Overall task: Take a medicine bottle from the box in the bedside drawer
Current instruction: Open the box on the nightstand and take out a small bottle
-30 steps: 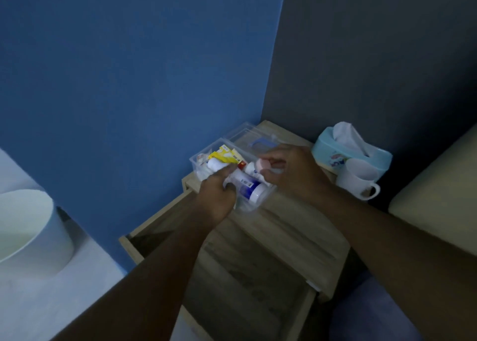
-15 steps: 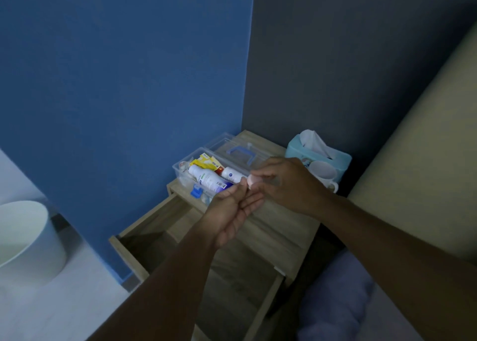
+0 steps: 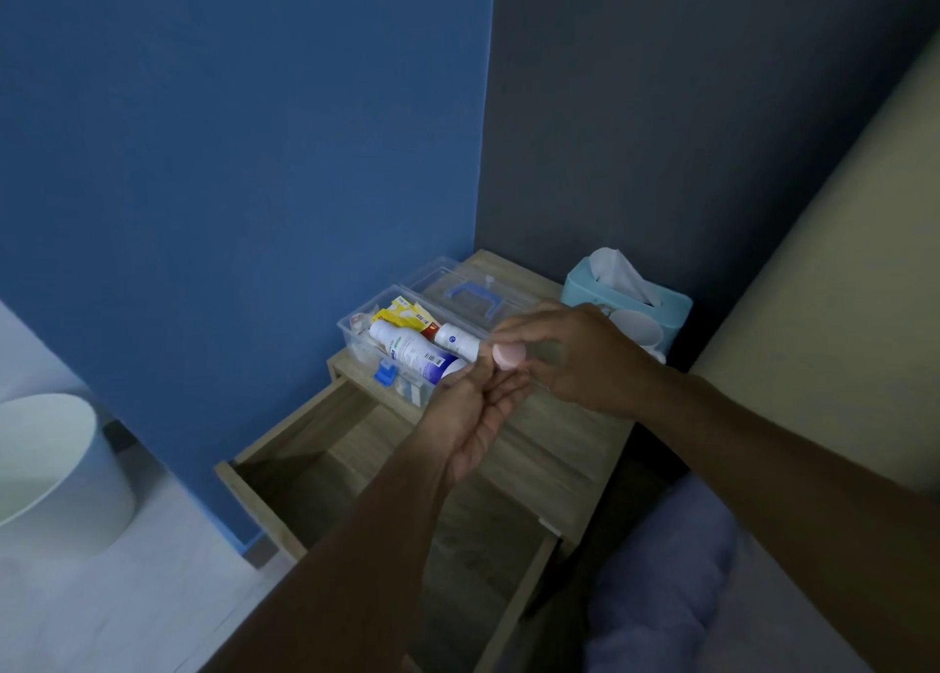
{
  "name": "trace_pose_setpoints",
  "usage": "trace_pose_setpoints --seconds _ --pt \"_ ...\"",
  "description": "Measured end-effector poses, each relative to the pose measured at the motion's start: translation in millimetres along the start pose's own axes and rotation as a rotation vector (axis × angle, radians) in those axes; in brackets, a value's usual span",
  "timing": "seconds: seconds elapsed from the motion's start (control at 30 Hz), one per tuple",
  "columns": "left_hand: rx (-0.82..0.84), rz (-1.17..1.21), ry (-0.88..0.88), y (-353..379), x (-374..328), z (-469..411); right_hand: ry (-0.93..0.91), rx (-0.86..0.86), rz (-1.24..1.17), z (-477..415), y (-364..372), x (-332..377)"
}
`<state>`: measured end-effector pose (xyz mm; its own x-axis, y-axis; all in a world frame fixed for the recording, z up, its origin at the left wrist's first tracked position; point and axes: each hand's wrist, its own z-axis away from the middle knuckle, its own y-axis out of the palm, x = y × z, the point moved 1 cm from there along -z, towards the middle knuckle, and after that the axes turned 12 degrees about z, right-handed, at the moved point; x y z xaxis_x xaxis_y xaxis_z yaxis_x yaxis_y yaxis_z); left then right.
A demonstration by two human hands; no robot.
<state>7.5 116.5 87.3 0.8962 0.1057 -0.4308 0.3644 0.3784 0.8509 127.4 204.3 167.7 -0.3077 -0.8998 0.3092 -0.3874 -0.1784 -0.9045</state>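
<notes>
My right hand (image 3: 575, 362) is shut on a small medicine bottle with a pink cap (image 3: 508, 357), held just above the nightstand top; most of the bottle is hidden by my fingers. Just below it is my left hand (image 3: 478, 418), palm up and open, fingertips by the cap. The clear plastic box (image 3: 351, 336) stands on the nightstand's back left corner, its lid (image 3: 470, 290) folded back. In the box lie a white spray bottle (image 3: 412, 354), a smaller white bottle (image 3: 458, 340) and yellow packets (image 3: 407, 313).
The wooden drawer (image 3: 305, 448) stands pulled out below my hands. A teal tissue box (image 3: 625, 296) and a white mug (image 3: 636, 329) stand at the nightstand's back right. A white bin (image 3: 51, 464) is on the floor at left. Bedding (image 3: 661, 570) lies at right.
My right hand has lifted the pink-capped bottle out of the box. My left hand has left the box and turned palm up under it. The view has shifted slightly.
</notes>
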Motion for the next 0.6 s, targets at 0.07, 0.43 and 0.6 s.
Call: trace_pose_setpoints --seconds 0.07,0.43,0.6 --pt "-0.008 0.028 0.003 1 -1 0 0.106 0.003 -0.034 1 -1 1" --pt "-0.053 0.000 0.002 -11 6 1 -0.051 0.000 0.078 -2 6 6" --pt "-0.068 -0.030 -0.027 -15 6 2 0.130 0.023 0.204 1 15 2"
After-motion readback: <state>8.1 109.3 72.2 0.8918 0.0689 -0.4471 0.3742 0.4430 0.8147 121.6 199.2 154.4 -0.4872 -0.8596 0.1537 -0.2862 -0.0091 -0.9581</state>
